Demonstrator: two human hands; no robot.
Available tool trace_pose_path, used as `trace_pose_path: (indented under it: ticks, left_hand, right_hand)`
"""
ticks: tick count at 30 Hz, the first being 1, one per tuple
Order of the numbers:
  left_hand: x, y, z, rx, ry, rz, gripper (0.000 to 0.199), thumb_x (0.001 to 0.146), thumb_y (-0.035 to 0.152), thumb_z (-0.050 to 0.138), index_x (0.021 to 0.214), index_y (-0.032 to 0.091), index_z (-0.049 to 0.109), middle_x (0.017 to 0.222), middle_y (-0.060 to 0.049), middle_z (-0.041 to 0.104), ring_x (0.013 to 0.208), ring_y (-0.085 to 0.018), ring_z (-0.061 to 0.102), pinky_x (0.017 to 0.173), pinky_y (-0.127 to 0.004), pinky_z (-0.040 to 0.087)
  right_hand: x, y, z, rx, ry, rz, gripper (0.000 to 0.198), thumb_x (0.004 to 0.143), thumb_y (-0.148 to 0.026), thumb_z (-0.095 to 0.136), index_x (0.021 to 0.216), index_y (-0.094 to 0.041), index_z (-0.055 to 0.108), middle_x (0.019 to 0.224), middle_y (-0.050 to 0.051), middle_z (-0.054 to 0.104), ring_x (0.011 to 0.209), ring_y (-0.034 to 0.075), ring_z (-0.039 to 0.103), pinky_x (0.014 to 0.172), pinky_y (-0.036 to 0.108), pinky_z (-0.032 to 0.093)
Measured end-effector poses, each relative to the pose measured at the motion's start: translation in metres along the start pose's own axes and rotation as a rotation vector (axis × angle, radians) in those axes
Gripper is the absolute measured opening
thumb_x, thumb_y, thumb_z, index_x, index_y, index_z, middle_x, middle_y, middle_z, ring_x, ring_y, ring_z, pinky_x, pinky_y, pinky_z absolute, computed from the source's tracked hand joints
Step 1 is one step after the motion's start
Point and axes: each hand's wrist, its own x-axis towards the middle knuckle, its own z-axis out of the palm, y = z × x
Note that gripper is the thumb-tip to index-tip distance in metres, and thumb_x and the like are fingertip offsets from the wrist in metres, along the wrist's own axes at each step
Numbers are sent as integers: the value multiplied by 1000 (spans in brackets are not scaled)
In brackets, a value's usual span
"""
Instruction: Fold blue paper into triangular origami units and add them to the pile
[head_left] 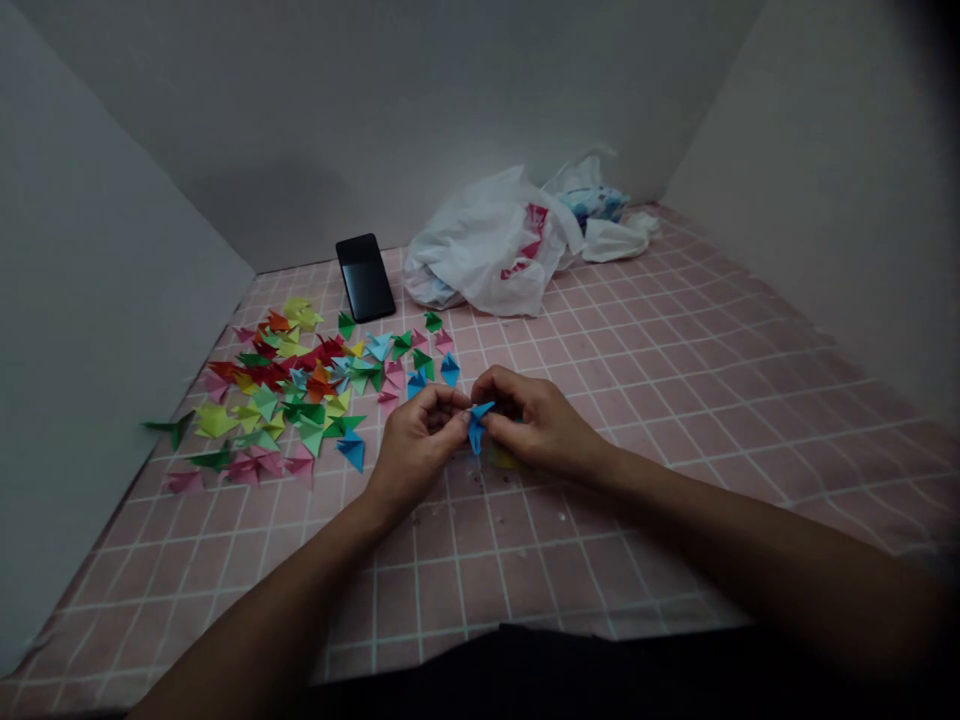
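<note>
Between my two hands is a small blue origami crane, pinched from both sides above the table. My left hand is closed, its thumb and fingertips on the crane's left side. My right hand is closed too, with thumb and forefinger on the right side. Under the right hand a bit of yellow paper shows, mostly hidden. To the left lies a spread of folded paper cranes in red, pink, green, yellow and blue. One blue crane sits at its near right edge.
A black phone lies behind the cranes near the back wall. Right of it is a crumpled white plastic bag with red print, then a blue-and-white packet. Walls enclose the pink checked tablecloth. Tiny shiny bits lie near my hands.
</note>
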Motion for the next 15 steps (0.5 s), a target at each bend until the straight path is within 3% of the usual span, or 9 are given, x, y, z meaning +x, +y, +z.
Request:
trace_pose_path:
  ticks: [6, 15]
  left_hand:
    - [-1, 0, 0, 43, -41, 28, 17, 79, 28, 71, 90, 18, 64, 76, 0, 64, 69, -12, 62, 63, -24, 53]
    - [-7, 0, 2, 391, -42, 283, 16, 82, 14, 63, 97, 19, 61, 91, -3, 64, 80, -15, 63, 75, -29, 53]
  right_hand:
    - [0, 1, -1, -21, 27, -2, 10, 73, -12, 51, 79, -18, 57, 70, -2, 58, 62, 12, 50, 60, 25, 38]
    - [-1, 0, 2, -18, 73, 53, 5, 77, -15, 53, 77, -18, 57, 69, -1, 56, 63, 12, 49, 59, 26, 38]
